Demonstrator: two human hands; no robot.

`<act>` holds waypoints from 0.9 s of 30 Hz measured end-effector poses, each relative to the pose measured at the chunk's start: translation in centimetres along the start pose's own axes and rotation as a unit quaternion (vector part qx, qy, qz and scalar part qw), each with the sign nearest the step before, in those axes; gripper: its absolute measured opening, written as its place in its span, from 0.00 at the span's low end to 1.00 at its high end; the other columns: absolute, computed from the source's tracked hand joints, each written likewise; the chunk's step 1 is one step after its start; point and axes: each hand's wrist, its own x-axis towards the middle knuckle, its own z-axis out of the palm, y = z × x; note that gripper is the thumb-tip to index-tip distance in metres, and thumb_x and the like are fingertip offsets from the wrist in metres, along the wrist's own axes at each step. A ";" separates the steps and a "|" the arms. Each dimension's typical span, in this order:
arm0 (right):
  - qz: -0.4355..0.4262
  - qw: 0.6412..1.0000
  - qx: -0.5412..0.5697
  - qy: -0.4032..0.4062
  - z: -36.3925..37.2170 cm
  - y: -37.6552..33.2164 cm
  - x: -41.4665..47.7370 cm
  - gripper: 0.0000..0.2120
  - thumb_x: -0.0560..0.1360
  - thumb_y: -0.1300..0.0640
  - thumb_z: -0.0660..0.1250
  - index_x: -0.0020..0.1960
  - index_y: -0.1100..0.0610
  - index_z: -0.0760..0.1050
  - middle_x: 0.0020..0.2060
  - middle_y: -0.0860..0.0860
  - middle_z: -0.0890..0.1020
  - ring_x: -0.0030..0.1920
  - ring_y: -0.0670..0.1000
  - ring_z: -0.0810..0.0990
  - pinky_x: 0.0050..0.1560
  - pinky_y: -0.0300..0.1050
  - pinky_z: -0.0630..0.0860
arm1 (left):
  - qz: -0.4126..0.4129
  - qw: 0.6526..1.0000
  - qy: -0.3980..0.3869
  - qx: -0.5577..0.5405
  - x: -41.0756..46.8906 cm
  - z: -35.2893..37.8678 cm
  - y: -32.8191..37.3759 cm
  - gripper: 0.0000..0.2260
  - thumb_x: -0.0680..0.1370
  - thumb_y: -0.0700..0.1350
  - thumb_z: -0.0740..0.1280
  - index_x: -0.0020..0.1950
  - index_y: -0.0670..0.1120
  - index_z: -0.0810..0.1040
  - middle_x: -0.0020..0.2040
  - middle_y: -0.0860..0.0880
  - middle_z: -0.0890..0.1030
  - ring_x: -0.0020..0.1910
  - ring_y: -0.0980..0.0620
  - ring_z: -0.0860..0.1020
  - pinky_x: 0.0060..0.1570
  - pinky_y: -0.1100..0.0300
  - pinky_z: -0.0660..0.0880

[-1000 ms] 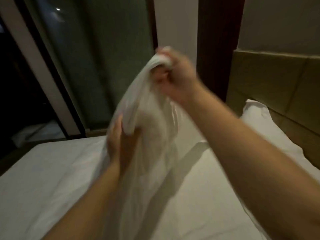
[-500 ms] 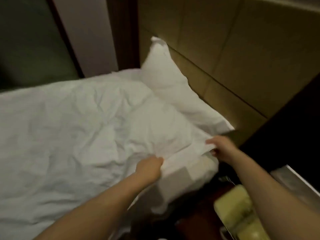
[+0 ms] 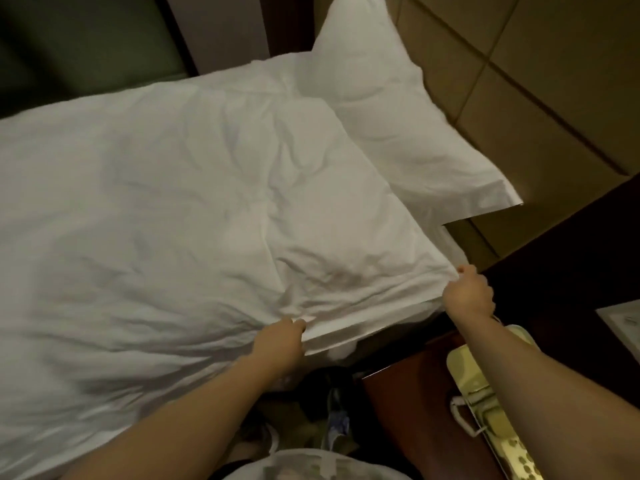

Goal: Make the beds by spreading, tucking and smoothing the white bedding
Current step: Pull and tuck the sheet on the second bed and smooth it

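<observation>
I have the crumpled white cotton bed cover [image 3: 194,209] held at two points along its near edge. My left hand [image 3: 278,342] pinches the hem, its fingers [image 3: 298,325] curled over the folded border. My right hand [image 3: 469,294] clutches the cover's corner, fingers [image 3: 464,271] closed round a small bunch of cloth. The strip of hem between the two grips looks fairly straight.

The rest of the cover lies beyond and to the left of both sets of fingers, spread over the bed and heavily creased. Its long axis runs out leftward from the corner I hold. The plump white pillow [image 3: 398,133] sits beyond the right fingers, propped against the tan padded headboard [image 3: 526,84], so the right hand is the nearer one to the head of the bed. The side of the mattress drops just beneath the fingers. I judge the next move turns on that: the edge must go either towards the pillow or down over that side.

Below the right fingers stands a dark reddish wooden bench [image 3: 398,407] carrying a cream telephone [image 3: 485,372]. Its keypad is too blurred to read, and I find no brand or label anywhere.
</observation>
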 end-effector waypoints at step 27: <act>-0.445 0.865 -0.174 -0.155 33.4 -26.4 -46.4 0.33 0.80 0.59 0.55 0.78 0.47 0.40 0.78 0.49 0.44 0.78 0.53 0.43 0.74 0.59 0.42 | -0.145 0.987 0.050 -0.050 -19.0 11.7 -44.3 0.19 0.78 0.42 0.59 0.69 0.49 0.67 0.63 0.46 0.72 0.61 0.44 0.72 0.54 0.53 0.71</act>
